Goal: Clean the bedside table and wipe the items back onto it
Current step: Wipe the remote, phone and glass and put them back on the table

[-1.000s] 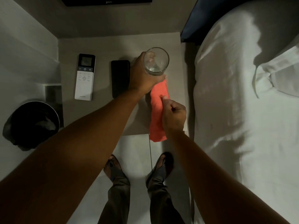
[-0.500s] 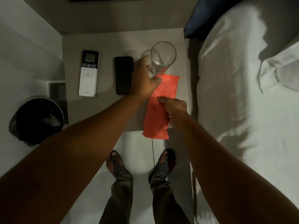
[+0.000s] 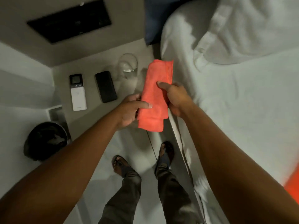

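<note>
An orange cloth (image 3: 153,96), folded long, hangs above the near right corner of the grey bedside table (image 3: 90,115). My left hand (image 3: 131,109) pinches its left edge and my right hand (image 3: 174,97) grips its right side. On the table stand a clear drinking glass (image 3: 127,65), a black phone (image 3: 106,86) to its left, and a white remote control (image 3: 77,92) further left. Neither hand touches these three items.
A bed with white sheets (image 3: 242,102) and a pillow (image 3: 250,29) fills the right side. A black waste bin (image 3: 45,141) sits on the floor left of the table. A dark panel (image 3: 69,20) is on the wall behind. My sandalled feet (image 3: 119,164) stand on the pale floor.
My left hand has let go of the glass, which now stands on the table, and has taken the cloth's left edge. The view has tilted and shifted.
</note>
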